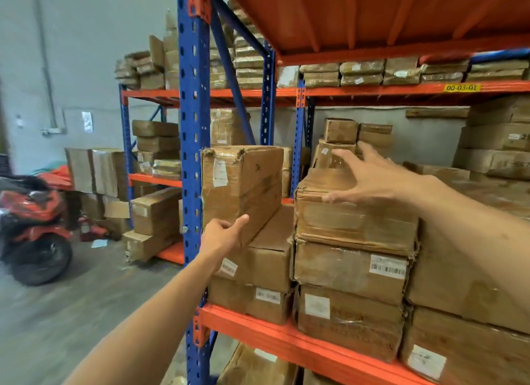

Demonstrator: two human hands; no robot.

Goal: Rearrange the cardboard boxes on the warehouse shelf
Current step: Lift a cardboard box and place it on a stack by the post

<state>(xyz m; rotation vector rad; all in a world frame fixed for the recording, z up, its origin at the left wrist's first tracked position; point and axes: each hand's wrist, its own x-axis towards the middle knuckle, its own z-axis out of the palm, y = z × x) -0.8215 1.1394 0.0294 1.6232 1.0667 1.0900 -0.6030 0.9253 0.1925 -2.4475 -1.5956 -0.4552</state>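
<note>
Both bare arms reach in — left hand (222, 232) grips the tall box (242, 189) at its lower corner, atop the left stack; right hand (370, 181), fingers spread, rests on the neighbouring stack's top box (355, 221).

Tilted box (242, 189) atop left stack (258, 275).

A yellow rectangular sticker (461, 87) on the far orange steel shelf beam (372, 91) at upper right read "00-03-01". The white paper labels and barcode tag (388, 267) on the near brown cardboard boxes were too blurred to read.
</note>
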